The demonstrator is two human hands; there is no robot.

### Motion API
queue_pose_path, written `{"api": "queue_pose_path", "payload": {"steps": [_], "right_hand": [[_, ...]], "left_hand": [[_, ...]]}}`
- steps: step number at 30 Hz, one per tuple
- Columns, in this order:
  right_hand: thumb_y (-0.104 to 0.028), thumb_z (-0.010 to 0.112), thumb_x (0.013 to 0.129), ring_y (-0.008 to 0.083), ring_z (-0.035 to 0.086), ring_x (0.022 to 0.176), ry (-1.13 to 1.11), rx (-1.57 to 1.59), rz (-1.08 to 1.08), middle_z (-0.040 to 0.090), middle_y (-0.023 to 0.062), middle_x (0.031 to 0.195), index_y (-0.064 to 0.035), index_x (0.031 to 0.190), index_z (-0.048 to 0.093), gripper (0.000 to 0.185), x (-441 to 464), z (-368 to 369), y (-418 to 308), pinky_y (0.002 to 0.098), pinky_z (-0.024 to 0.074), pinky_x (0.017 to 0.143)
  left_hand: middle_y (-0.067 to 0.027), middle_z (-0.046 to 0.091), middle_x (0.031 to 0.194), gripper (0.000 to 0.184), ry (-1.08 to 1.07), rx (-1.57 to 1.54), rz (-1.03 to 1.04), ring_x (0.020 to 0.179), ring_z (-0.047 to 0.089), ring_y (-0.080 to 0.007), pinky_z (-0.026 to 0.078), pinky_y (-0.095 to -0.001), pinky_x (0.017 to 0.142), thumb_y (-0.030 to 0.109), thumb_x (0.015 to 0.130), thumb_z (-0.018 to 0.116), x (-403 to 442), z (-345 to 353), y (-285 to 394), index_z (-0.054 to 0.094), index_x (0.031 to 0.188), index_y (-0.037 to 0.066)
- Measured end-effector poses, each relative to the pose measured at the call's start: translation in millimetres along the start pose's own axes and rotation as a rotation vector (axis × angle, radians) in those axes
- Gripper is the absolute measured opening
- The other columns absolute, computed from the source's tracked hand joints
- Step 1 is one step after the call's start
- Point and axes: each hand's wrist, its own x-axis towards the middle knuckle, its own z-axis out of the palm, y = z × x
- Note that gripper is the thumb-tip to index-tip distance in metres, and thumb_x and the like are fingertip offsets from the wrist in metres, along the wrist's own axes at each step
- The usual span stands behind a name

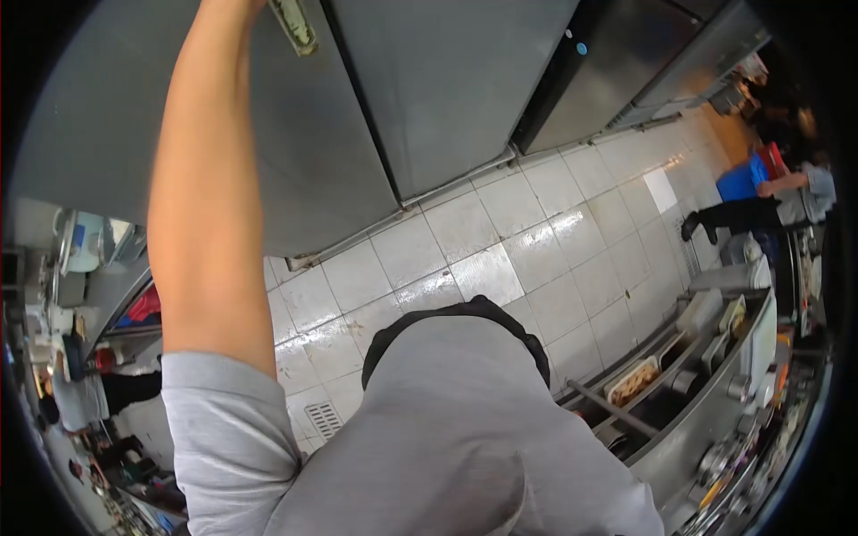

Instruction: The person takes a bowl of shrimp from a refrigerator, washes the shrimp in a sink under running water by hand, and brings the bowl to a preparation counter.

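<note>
My left arm point(210, 205), in a short grey sleeve, reaches up across the front of a large grey metal cabinet door point(313, 161). Only the wrist end and perhaps the heel of my left hand point(234, 4) show at the top edge; its fingers are cut off by the frame. Close to its right is a worn, pale green narrow strip, perhaps a door handle point(295, 27). Whether the hand touches it cannot be seen. A second grey door point(456, 80) stands beside the first. My right hand is out of the picture.
A wet-looking tiled floor point(474, 232) lies below, with a drain grate point(323, 418). At right is a metal counter point(715, 420) with food containers point(633, 382). A person point(786, 201) stands near a blue bin point(744, 179); another person point(85, 397) is at left.
</note>
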Motion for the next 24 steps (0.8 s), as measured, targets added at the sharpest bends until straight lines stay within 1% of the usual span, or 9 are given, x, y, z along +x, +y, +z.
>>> {"api": "queue_pose_path", "payload": {"steps": [3, 5, 7, 9, 12, 17, 19, 23, 24], "right_hand": [[-0.033, 0.054, 0.096, 0.0342, 0.07, 0.105, 0.003, -0.484, -0.232, 0.074, 0.0182, 0.105, -0.0072, 0.103, 0.074, 0.033, 65, -105, 77, 0.0436, 0.0553, 0.087], [-0.036, 0.051, 0.101, 0.0332, 0.07, 0.104, 0.034, -0.67, -0.23, 0.073, 0.0173, 0.109, -0.0073, 0.106, 0.073, 0.036, 132, -180, 113, 0.0461, 0.0554, 0.088], [-0.038, 0.041, 0.106, 0.0406, 0.066, 0.113, 0.112, -0.519, -0.004, 0.071, 0.0217, 0.118, -0.0033, 0.11, 0.074, 0.049, 209, -293, 90, 0.0527, 0.0489, 0.101], [-0.043, 0.05, 0.104, 0.0404, 0.062, 0.12, 0.413, -0.07, 0.063, 0.066, 0.023, 0.13, -0.0015, 0.127, 0.066, 0.05, 177, -396, -18, 0.0475, 0.0479, 0.103], [-0.042, 0.057, 0.101, 0.0304, 0.066, 0.115, 0.539, 0.292, -0.064, 0.072, 0.0179, 0.12, -0.0009, 0.126, 0.067, 0.049, 230, -463, -86, 0.0401, 0.0494, 0.1], [-0.042, 0.059, 0.1, 0.0296, 0.068, 0.111, 0.41, 0.105, -0.377, 0.074, 0.0157, 0.116, -0.0038, 0.127, 0.068, 0.047, 245, -469, -202, 0.0381, 0.0511, 0.097], [-0.044, 0.06, 0.1, 0.0311, 0.068, 0.111, 0.351, -0.179, -0.479, 0.073, 0.0171, 0.12, -0.0049, 0.127, 0.068, 0.048, 224, -444, -234, 0.0375, 0.0519, 0.097], [-0.05, 0.054, 0.101, 0.0335, 0.066, 0.115, 0.164, -0.407, -0.675, 0.071, 0.0186, 0.124, -0.003, 0.129, 0.066, 0.056, 223, -357, -209, 0.0395, 0.0504, 0.101], [-0.05, 0.049, 0.103, 0.0357, 0.063, 0.12, -0.01, -0.345, -0.467, 0.069, 0.0198, 0.127, -0.0016, 0.129, 0.066, 0.058, 206, -336, -203, 0.0413, 0.0477, 0.105]], "left_hand": [[-0.0071, 0.065, 0.1, 0.05, 0.163, 0.035, 0.28, 0.09, 0.061, -0.0165, 0.051, -0.0293, 0.08, 0.038, 0.096, 0.069, -55, 15, 23, 0.059, 0.122, -0.003], [-0.0383, 0.044, 0.139, 0.096, -0.059, -0.056, 0.184, 0.126, 0.055, -0.0464, 0.059, -0.0527, 0.099, 0.044, 0.094, 0.073, -53, -22, 14, 0.018, 0.15, -0.011], [-0.0061, 0.064, 0.094, 0.023, 0.217, -0.18, 0.324, 0.083, 0.059, -0.0143, 0.048, -0.0244, 0.075, 0.014, 0.1, 0.065, -93, -31, 22, 0.066, 0.115, -0.003], [-0.0043, 0.056, 0.089, 0.026, 0.27, 0.003, 0.446, 0.074, 0.05, -0.0125, 0.042, -0.0235, 0.067, 0.021, 0.102, 0.061, -129, -62, 39, 0.064, 0.112, -0.003], [-0.0023, 0.048, 0.075, 0.033, 0.479, -0.203, 0.188, 0.062, 0.039, -0.0071, 0.031, -0.0213, 0.053, 0.029, 0.104, 0.057, -182, -117, 84, 0.06, 0.102, -0.004], [0.0034, 0.05, 0.071, 0.03, 0.631, -0.141, 0.181, 0.05, 0.035, -0.0043, 0.029, -0.0182, 0.046, 0.033, 0.103, 0.057, -255, -212, 120, 0.065, 0.099, 0.004], [0.0038, 0.057, 0.074, 0.029, 0.505, -0.123, 0.201, 0.049, 0.039, -0.0043, 0.031, -0.0187, 0.043, 0.032, 0.104, 0.054, -282, -261, 122, 0.068, 0.1, 0.007], [0.0006, 0.066, 0.084, 0.032, 0.813, -0.125, 0.167, 0.057, 0.049, -0.0069, 0.04, -0.0217, 0.051, 0.031, 0.105, 0.05, -300, -302, 136, 0.069, 0.106, 0.006], [-0.0008, 0.068, 0.088, 0.032, 0.875, -0.13, 0.162, 0.063, 0.055, -0.0088, 0.045, -0.0236, 0.057, 0.031, 0.105, 0.049, -303, -318, 137, 0.069, 0.109, 0.005]]}}
